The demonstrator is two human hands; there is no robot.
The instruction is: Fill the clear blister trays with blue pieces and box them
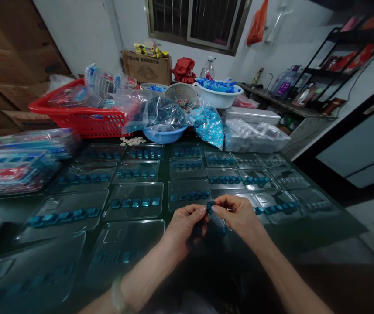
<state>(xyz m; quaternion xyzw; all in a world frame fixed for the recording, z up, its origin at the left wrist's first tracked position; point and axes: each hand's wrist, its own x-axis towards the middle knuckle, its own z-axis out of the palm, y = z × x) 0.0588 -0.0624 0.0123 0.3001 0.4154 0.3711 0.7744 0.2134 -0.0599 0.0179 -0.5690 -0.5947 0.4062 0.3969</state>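
My left hand (pixel 185 229) and my right hand (pixel 237 216) meet above the dark table, pinching a small strip of blue pods (pixel 215 220) between them. Part of the strip hangs below my fingers and is partly hidden by them. Transparent plastic blister trays (pixel 134 201) lie in rows under and around my hands, each with a line of blue pods (pixel 135 202) in its middle. The nearest tray (pixel 255 201) lies partly beneath my right hand.
Stacked packaged trays (pixel 13 172) stand at the left. Behind the rows are a red plastic basket (pixel 82 115), a bulging plastic bag (pixel 154 113) in a blue basin (pixel 163 136), a white bowl of blue packets (pixel 217 96), a stack of silver trays (pixel 255 131) and a cardboard box (pixel 146 67).
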